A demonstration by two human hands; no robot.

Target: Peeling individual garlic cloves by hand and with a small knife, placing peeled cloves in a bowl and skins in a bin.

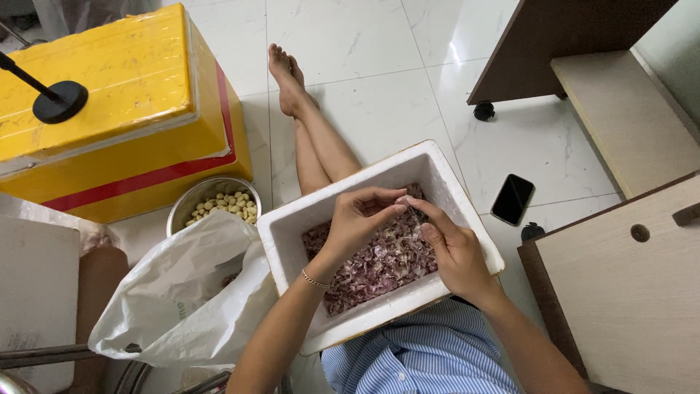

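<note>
A white foam box [452, 191] rests on my lap, its bottom covered with purplish garlic skins [379, 266]. My left hand [355, 219] and my right hand [450, 248] meet above the box. Their fingertips pinch a small pale garlic clove [403, 200] between them. A thin bracelet circles my left wrist. A metal bowl [191, 198] of peeled pale cloves [226, 206] stands on the floor to the left of the box.
A white plastic bag [186, 292] lies open beside the box. A yellow foam cooler [109, 109] with a black stand base on top is at the left. A black phone [512, 198] lies on the tiled floor near wooden furniture [627, 277].
</note>
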